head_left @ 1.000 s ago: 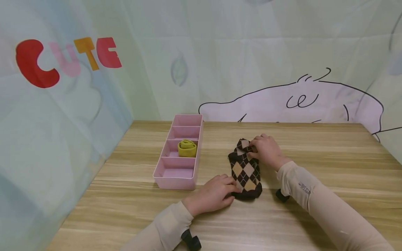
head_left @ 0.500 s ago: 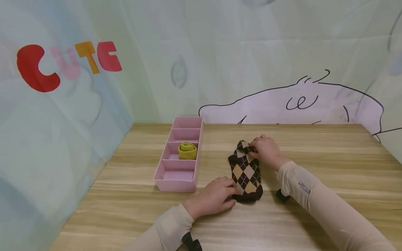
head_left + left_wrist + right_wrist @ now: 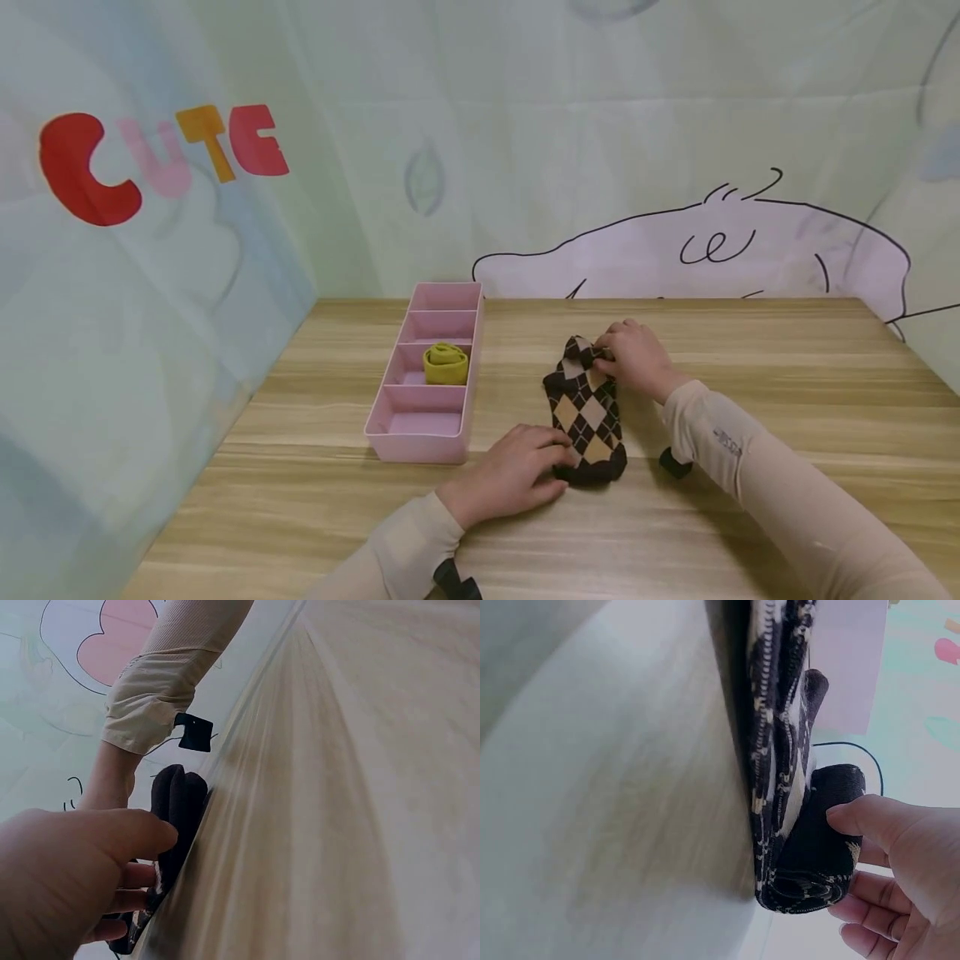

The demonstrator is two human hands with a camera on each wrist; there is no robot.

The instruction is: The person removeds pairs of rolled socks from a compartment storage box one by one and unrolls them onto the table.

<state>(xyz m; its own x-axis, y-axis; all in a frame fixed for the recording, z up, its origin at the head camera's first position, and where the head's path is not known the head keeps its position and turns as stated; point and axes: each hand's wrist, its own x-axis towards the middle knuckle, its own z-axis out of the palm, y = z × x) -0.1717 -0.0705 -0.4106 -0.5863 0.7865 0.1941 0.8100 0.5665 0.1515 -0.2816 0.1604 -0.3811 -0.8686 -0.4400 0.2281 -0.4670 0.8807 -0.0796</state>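
A black argyle sock pair (image 3: pixel 594 414) with tan and beige diamonds lies lengthwise on the table, its far end folded over. My right hand (image 3: pixel 639 360) pinches that far end. In the right wrist view the end shows as a small roll (image 3: pixel 821 825), with the thumb on one side and the fingers on the other. At the near left corner, my left hand (image 3: pixel 513 471) rests its fingertips on the fabric. The left wrist view has the thumb beside the dark near end (image 3: pixel 178 806), fingers fairly straight.
Left of the socks stands a pink tray (image 3: pixel 423 447) divided into several compartments. A rolled yellow-green cloth item (image 3: pixel 446 365) sits in the second compartment from the front. A printed fabric backdrop (image 3: pixel 600 125) rises behind the wooden table (image 3: pixel 787 350).
The head view has tilted slightly, so the scene sits a little lower. Both hands stay at the same ends of the socks, with barely any visible movement.
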